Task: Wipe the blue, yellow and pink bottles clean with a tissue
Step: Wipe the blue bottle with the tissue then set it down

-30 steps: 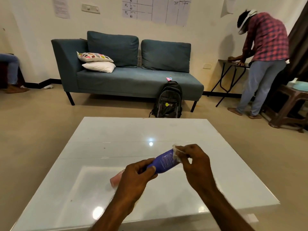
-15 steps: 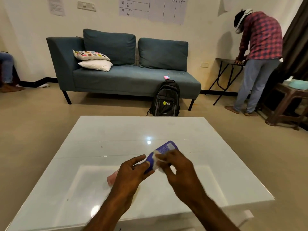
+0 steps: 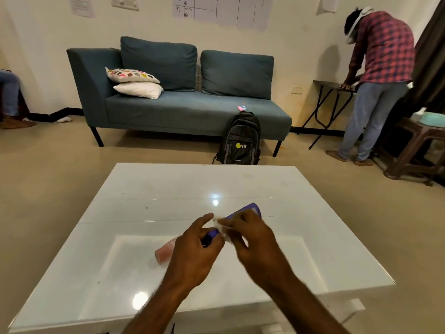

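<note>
Above the white glossy table (image 3: 313,237), my left hand (image 3: 195,251) grips the cap end of the blue bottle (image 3: 250,209), which points up and to the right. My right hand (image 3: 250,235) presses a white tissue (image 3: 222,227) around the bottle's middle, near my left fingers. The pink bottle (image 3: 165,251) lies on its side on the table, partly hidden behind my left hand. No yellow bottle is in view.
A black backpack (image 3: 240,141) leans against a teal sofa (image 3: 183,109) beyond the table. A person in a checked shirt (image 3: 382,51) bends over a small folding table (image 3: 332,88) at the right. A brown stool (image 3: 419,145) stands at far right.
My right hand with the tissue slid down the blue bottle from its upper end toward my left hand, baring the upper end.
</note>
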